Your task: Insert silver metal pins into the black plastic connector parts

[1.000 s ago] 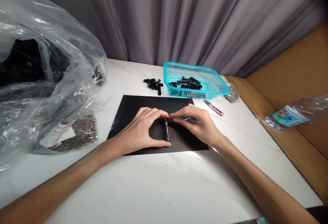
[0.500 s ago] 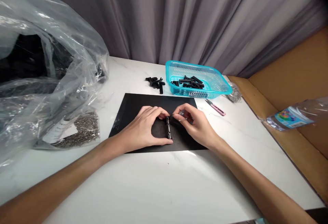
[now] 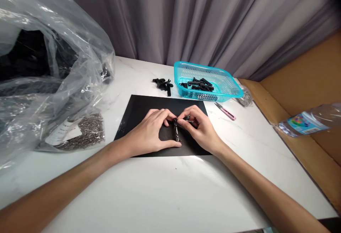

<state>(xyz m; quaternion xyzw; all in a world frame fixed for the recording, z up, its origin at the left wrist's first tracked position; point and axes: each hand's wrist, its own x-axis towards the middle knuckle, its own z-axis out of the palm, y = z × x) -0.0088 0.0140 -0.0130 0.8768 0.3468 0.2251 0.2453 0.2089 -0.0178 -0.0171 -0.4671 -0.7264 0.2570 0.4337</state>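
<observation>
My left hand (image 3: 154,130) grips a narrow black plastic part (image 3: 176,130) lengthwise, thumb at its near end and fingers at its far end. The part is over a black mat (image 3: 144,107). At the part's far end, the fingertips of my right hand (image 3: 198,124) are pinched together, touching or nearly touching it. Several small metal pins (image 3: 188,118) show within the curled right fingers; their exact shape is too small to make out.
A blue basket (image 3: 234,92) holds several black parts, with more black parts (image 3: 163,84) beside it. Pink-handled snips (image 3: 226,112) lie at right. A bag of metal pins (image 3: 92,130) and a large clear bag (image 3: 87,48) stand left. A plastic bottle (image 3: 306,122) lies by the cardboard (image 3: 301,73).
My right hand has moved slightly left, bringing its pinched fingertips against the far end of the black part. The left hand keeps its grip. The view has shifted slightly.
</observation>
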